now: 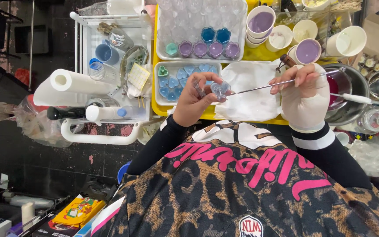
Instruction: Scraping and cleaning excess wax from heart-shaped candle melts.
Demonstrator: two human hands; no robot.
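Left hand point(194, 102): grip closed on a small clear flower-shaped mould point(220, 89), held above the near edge of the yellow tray point(156, 66). Right hand point(304, 98), in a pale glove or wrap: grip closed on a thin metal rod point(259, 87), whose tip meets the mould.

Surroundings: white cloth point(251, 90) lies under both hands. Beyond it, a rectangular tray of blue heart pieces point(181, 79) and a larger clear mould tray point(200, 28) holding purple, blue and teal flower shapes. Cups with purple and white fill point(305, 50) stand at the far right; a steel bowl of dark red liquid point(345, 87) sits just beside the right hand. A white cart point(104, 57) to the left carries a paper roll point(69, 83) and bottles.

Hard to read: the mould's contents cannot be told. The rod's far end blends with the bowl rim. Patterned clothing hides the table's near edge.
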